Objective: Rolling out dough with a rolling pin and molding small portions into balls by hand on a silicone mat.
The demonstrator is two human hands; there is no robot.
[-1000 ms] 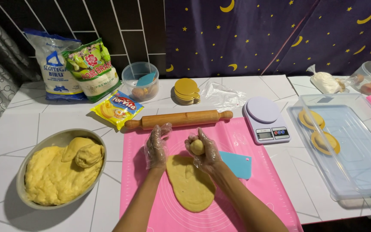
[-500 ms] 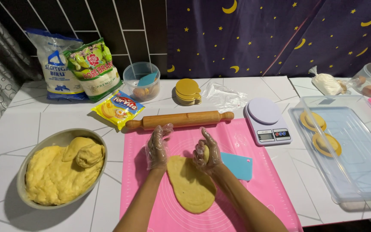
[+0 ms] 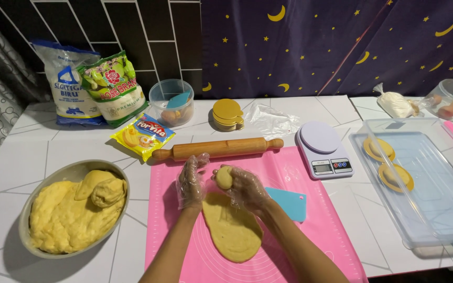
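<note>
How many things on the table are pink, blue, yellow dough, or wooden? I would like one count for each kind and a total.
Pink: 1, the baking mat.
Light blue: 1, the scraper.
Yellow dough: 3, the mass in the bowl, the flat sheet, the small ball in the right hand.
Wooden: 1, the rolling pin.
Total: 6
</note>
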